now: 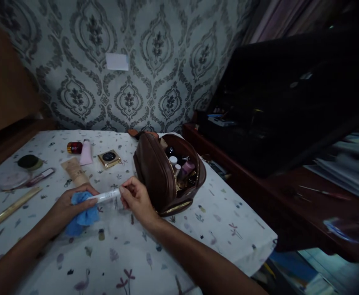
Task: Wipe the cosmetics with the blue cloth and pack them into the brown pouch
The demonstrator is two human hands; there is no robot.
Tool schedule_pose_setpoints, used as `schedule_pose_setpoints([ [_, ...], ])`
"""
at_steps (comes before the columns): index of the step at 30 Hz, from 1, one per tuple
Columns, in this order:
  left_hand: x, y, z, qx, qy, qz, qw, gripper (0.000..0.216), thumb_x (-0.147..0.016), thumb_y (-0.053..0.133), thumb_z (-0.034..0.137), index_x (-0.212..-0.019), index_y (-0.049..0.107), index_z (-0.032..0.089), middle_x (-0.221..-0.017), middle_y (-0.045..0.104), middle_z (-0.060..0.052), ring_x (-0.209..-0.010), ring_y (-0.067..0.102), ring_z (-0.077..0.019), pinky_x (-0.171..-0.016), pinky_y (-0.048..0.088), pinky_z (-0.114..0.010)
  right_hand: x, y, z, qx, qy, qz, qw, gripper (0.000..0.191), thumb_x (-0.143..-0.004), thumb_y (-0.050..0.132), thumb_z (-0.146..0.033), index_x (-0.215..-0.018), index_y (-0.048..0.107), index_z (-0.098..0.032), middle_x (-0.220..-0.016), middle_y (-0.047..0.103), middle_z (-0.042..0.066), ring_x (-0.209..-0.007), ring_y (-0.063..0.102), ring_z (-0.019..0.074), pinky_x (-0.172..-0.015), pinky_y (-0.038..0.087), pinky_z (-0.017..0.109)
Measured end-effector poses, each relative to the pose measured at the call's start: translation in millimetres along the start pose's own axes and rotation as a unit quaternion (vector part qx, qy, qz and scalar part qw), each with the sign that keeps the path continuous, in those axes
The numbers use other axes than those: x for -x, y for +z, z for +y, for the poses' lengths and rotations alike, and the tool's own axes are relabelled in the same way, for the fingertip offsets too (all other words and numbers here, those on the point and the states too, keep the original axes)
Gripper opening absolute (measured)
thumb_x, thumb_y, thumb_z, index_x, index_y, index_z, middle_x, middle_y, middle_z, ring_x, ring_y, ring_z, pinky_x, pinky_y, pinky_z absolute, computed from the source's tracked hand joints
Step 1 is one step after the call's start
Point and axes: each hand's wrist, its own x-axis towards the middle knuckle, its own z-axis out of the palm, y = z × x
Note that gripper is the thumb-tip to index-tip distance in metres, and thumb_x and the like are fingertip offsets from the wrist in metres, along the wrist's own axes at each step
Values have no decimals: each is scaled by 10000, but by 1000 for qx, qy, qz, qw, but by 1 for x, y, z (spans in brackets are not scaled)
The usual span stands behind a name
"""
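Between my two hands is a slim white cosmetic tube [108, 196], held nearly level above the table. My left hand [65, 205] is closed round its left end together with a crumpled blue cloth [86, 217]. The fingers of my right hand [137, 200] pinch the tube's right tip. Just behind the right hand stands a brown makeup bag [153, 172], unzipped, with several bottles and small white-capped containers inside. A beige squeeze tube [74, 171] lies behind my left hand. Farther back are a pink tube [86, 152] and a gold compact [109, 158].
A patterned white tablecloth [114, 254] covers the table. On the left lie a red bottle with a gold cap [74, 147], a dark round compact [28, 161], a lip gloss [41, 176] and a gold stick [14, 208]. A dark shelf [259, 196] with papers borders the right.
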Motion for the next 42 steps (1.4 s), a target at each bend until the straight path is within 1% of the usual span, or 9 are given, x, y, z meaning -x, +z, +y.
schedule_pose_setpoints([
  [10, 9, 9, 9, -37, 34, 44, 998, 454, -594, 782, 598, -836, 675, 230, -594, 579, 40, -542, 518, -151, -477, 400, -202, -1, 0, 1, -21, 43, 14, 999, 442, -718, 701, -575, -763, 425, -233, -471, 455, -129, -351, 331, 48, -354, 247, 179],
  [17, 1, 5, 2, -44, 57, -1, 997, 434, -629, 766, 600, -831, 663, 231, -660, 613, 19, -586, 566, -172, -521, 458, -225, 7, 2, -16, 34, -26, 11, 999, 298, -800, 657, -464, -798, 478, -226, -545, 482, -97, -404, 413, 71, -398, 337, 196],
  [20, -1, 3, 0, -109, 104, -21, 988, 413, -713, 690, 625, -835, 670, 231, -706, 643, 4, -630, 613, -193, -563, 489, -243, 12, 1, -22, 81, -49, -1, 996, 233, -827, 625, -412, -809, 495, -219, -563, 469, -93, -427, 425, 74, -421, 336, 199],
  [23, 1, 2, 3, -263, 237, 40, 934, 380, -816, 612, 602, -904, 676, 238, -868, 695, -18, -765, 661, -215, -658, 503, -266, 17, 1, -22, 151, -61, -7, 987, 192, -825, 629, -371, -816, 524, -210, -577, 459, -89, -465, 430, 74, -457, 330, 200],
  [28, 11, 20, 14, -470, 494, 155, 715, 236, -967, 495, 398, -972, 636, 209, -837, 682, -34, -803, 632, -218, -647, 458, -284, 25, 7, -20, 210, -71, -21, 975, 158, -811, 649, -320, -795, 537, -209, -601, 475, -78, -542, 448, 84, -535, 358, 206],
  [30, 14, 30, 17, -492, 539, 172, 662, 167, -979, 469, 274, -972, 611, 187, -824, 676, -38, -789, 614, -212, -658, 457, -290, 28, 9, -20, 229, -80, -29, 970, 135, -789, 657, -280, -786, 543, -209, -601, 474, -78, -554, 444, 85, -548, 362, 204],
  [32, 15, 36, 19, -493, 551, 171, 652, 138, -978, 457, 213, -958, 588, 174, -811, 663, -38, -781, 603, -206, -660, 456, -289, 30, 7, -24, 241, -92, -20, 966, 130, -779, 663, -279, -777, 554, -207, -605, 476, -75, -556, 441, 83, -547, 362, 202],
  [36, 12, 38, 25, -475, 551, 150, 669, 108, -981, 495, 227, -977, 580, 160, -818, 652, -39, -789, 607, -199, -660, 454, -284, 38, -3, -39, 234, -127, 16, 964, 156, -801, 647, -334, -768, 572, -201, -589, 485, -67, -533, 444, 82, -520, 365, 199],
  [42, 13, 50, 40, -439, 568, 106, 688, 127, -987, 501, 254, -979, 591, 164, -807, 644, -35, -760, 615, -187, -639, 440, -284, 57, -27, -69, 253, -187, 22, 949, 151, -830, 648, -308, -775, 572, -189, -567, 495, -64, -497, 471, 74, -484, 369, 188],
])
